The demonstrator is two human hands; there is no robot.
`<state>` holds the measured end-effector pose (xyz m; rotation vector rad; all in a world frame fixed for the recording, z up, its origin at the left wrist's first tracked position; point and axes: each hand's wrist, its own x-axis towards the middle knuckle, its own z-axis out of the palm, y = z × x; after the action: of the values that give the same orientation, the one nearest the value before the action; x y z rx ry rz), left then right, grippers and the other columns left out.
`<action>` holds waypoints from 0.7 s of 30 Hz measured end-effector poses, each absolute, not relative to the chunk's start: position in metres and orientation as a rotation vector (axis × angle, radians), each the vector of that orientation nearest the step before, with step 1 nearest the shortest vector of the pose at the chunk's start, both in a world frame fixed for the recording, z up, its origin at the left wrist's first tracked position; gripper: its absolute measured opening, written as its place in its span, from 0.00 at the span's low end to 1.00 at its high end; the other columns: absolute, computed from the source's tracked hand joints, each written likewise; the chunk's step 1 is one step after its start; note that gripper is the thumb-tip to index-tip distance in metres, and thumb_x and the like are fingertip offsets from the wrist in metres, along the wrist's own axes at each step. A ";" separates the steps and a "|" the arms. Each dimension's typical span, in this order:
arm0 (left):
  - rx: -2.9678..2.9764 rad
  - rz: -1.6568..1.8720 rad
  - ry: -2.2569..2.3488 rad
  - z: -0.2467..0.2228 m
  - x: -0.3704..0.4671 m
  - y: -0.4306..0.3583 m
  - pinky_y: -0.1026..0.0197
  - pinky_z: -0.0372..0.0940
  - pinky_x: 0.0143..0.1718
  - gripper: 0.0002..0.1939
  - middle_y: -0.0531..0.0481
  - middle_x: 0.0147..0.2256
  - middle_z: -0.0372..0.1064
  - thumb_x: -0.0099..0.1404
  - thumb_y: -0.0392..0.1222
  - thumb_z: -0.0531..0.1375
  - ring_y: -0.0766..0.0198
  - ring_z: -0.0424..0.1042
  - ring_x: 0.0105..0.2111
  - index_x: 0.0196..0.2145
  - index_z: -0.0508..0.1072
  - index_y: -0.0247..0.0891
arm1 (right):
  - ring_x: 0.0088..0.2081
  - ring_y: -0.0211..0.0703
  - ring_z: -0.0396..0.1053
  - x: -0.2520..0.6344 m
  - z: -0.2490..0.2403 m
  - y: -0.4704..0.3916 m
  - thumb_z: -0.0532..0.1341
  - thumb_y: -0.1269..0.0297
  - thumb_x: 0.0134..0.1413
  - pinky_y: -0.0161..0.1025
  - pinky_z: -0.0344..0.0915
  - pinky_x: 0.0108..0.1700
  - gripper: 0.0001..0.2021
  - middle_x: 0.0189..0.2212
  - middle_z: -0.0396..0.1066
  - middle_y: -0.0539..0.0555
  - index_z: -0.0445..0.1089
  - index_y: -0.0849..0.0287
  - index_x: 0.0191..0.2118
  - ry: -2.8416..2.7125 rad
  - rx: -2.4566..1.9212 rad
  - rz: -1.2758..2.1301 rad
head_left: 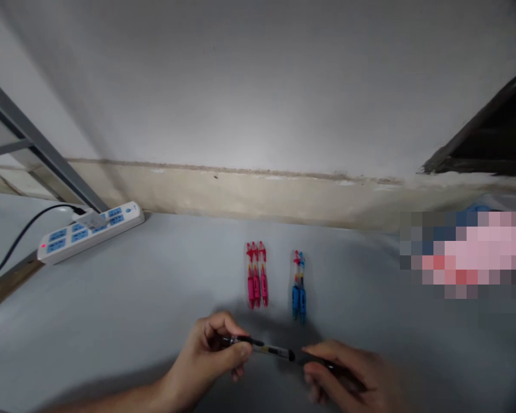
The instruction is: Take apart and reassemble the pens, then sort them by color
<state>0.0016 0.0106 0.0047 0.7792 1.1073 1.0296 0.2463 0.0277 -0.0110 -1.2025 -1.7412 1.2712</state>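
My left hand (215, 347) is closed, thumb and fingers pinching a clear-barrelled pen (272, 349) with black parts. The pen lies nearly level, its black end pointing right. Across a small gap, my right hand (348, 373), slightly blurred, is closed on a slender dark pen part (346, 376); its exact kind is hard to make out. Beyond my hands, three pens with pink grips (256, 281) lie side by side on the table. Just right of them are two pens with blue grips (298, 295), one with a red top and one with a blue top.
A white power strip (90, 232) with blue sockets sits at the left, with a plug and black cable in it. A grey metal frame (47, 143) stands behind it. The grey table (176, 269) meets a wall at the back. A pixelated pink area (485, 252) is at the right.
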 end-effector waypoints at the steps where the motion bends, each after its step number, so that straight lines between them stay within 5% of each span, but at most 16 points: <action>1: 0.769 1.030 1.102 0.005 0.002 0.010 0.71 0.61 0.17 0.19 0.59 0.15 0.66 0.49 0.51 0.74 0.74 0.64 0.14 0.25 0.72 0.36 | 0.19 0.41 0.76 0.247 -0.011 0.027 0.65 0.58 0.57 0.31 0.73 0.22 0.05 0.19 0.77 0.48 0.78 0.50 0.36 -1.747 -1.182 1.196; 6: 0.701 1.036 1.076 0.005 0.003 0.011 0.72 0.60 0.15 0.21 0.59 0.15 0.67 0.49 0.53 0.73 0.74 0.64 0.13 0.23 0.69 0.37 | 0.26 0.46 0.80 0.251 -0.012 0.029 0.70 0.66 0.51 0.38 0.77 0.33 0.09 0.25 0.82 0.48 0.80 0.44 0.38 -1.795 -1.087 1.001; 10: 0.719 1.074 1.080 0.005 0.002 0.013 0.71 0.65 0.21 0.18 0.57 0.17 0.72 0.49 0.51 0.74 0.73 0.69 0.17 0.29 0.75 0.36 | 0.27 0.45 0.79 0.248 -0.011 0.032 0.67 0.56 0.55 0.37 0.75 0.31 0.12 0.26 0.81 0.51 0.77 0.49 0.45 -1.597 -1.136 1.450; 14: 0.726 1.068 1.129 0.003 0.001 0.014 0.70 0.66 0.22 0.18 0.56 0.18 0.74 0.47 0.49 0.75 0.72 0.71 0.18 0.29 0.76 0.36 | 0.20 0.39 0.75 0.242 -0.007 0.034 0.60 0.45 0.60 0.31 0.68 0.22 0.20 0.21 0.76 0.52 0.76 0.58 0.34 -1.339 -1.137 1.882; 16: 0.735 1.073 1.136 0.003 0.001 0.014 0.70 0.66 0.21 0.19 0.56 0.17 0.73 0.46 0.50 0.76 0.72 0.70 0.16 0.27 0.76 0.35 | 0.19 0.37 0.73 0.241 -0.007 0.033 0.59 0.46 0.61 0.31 0.66 0.21 0.20 0.20 0.75 0.51 0.75 0.59 0.33 -1.371 -1.159 1.857; 21: 0.739 1.096 1.139 -0.001 -0.001 0.014 0.69 0.65 0.19 0.17 0.56 0.16 0.73 0.48 0.51 0.74 0.71 0.69 0.15 0.27 0.76 0.36 | 0.24 0.39 0.75 0.247 -0.011 0.034 0.65 0.49 0.56 0.32 0.68 0.26 0.18 0.26 0.78 0.52 0.74 0.55 0.46 -1.556 -1.235 1.605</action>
<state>-0.0005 0.0142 -0.0010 0.7391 1.1385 1.0958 0.2466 0.0339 -0.0109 -1.2345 -1.5556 1.6053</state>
